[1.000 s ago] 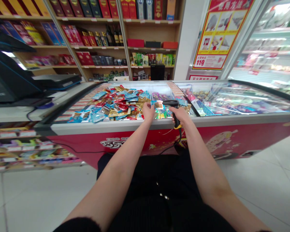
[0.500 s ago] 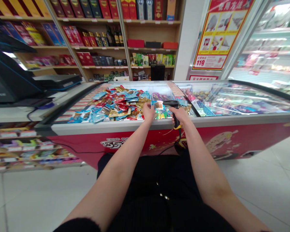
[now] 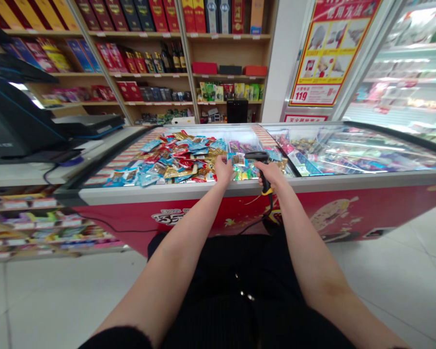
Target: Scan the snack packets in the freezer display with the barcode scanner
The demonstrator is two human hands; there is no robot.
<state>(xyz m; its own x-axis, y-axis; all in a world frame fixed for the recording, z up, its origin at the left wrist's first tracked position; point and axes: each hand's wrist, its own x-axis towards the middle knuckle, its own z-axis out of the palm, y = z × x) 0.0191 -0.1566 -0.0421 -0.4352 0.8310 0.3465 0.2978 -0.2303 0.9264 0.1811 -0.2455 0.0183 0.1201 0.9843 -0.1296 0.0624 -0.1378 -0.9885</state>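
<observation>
My left hand (image 3: 223, 169) is pinching a small packet (image 3: 239, 158) right over the freezer (image 3: 160, 195), fingers closed on it. My right hand (image 3: 272, 174) is wrapped tight around a barcode scanner (image 3: 264, 180), its head just beside the packet, with loose snacks (image 3: 167, 165) heaped alongside.

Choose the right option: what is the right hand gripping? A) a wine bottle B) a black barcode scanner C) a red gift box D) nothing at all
B. The right hand wraps around the handle of the black barcode scanner, while the small packet is in the left hand.
</observation>
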